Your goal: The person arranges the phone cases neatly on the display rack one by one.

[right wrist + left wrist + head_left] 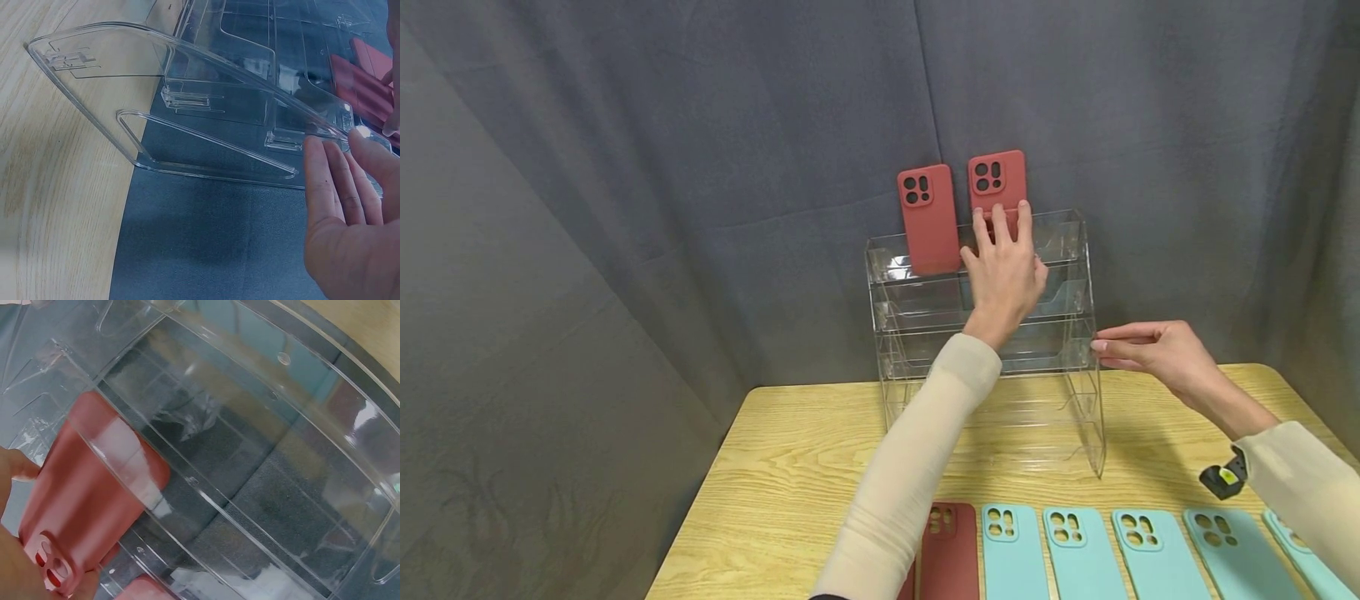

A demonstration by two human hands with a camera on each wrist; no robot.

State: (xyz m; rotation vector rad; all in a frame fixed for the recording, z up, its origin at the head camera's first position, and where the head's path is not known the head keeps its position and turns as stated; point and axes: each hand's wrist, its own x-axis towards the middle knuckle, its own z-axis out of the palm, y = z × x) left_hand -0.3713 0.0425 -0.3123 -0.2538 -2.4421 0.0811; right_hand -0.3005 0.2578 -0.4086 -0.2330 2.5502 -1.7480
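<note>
A clear multi-tier display rack (985, 321) stands on the table. My left hand (1003, 271) is at its upper right and holds a red phone case (94, 481) across its width, camera cutouts upward. In the left wrist view the lower end of that case is behind a clear tier front. Directly behind it, another red phone case (1011, 171) stands in the top tier; a third red phone case (931, 225) leans to its left. My right hand (1168, 358) pinches the edge of the rack's right side panel (250, 84) between thumb and fingers.
Along the table's (775, 467) near edge lies a row of phone cases: a dark red case (950, 558), another mostly hidden by my left sleeve, and several turquoise cases (1015, 562). A grey curtain (737, 125) hangs close behind the rack.
</note>
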